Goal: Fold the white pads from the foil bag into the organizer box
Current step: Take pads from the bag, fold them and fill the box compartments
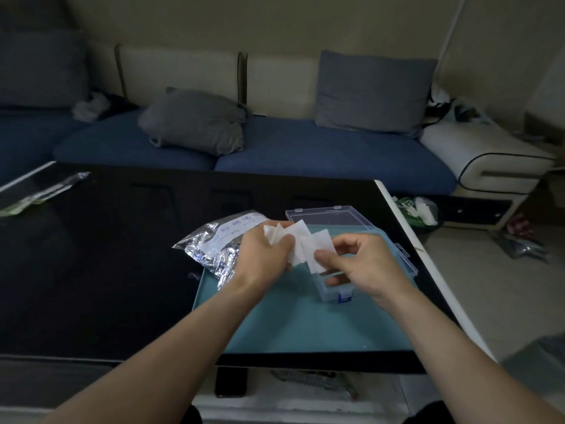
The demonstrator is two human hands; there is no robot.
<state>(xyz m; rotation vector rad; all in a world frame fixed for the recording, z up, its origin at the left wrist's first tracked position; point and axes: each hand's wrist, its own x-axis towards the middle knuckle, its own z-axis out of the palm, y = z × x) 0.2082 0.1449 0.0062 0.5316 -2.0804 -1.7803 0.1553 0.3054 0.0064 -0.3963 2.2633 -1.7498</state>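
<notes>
White pads held above organizer box, gripped by left hand, pinched at lower edge by right hand. Box lid opened rearward. Foil bag laid partly on teal tray, on dark worktop.

Two hands, one foil bag, one organizer box, three cushions.

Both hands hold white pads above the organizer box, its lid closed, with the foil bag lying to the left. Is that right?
Not quite: the head view shows the box with its lid open, tilted back. The rest holds: left hand and right hand hold pads, the foil bag lies to the left.
</notes>
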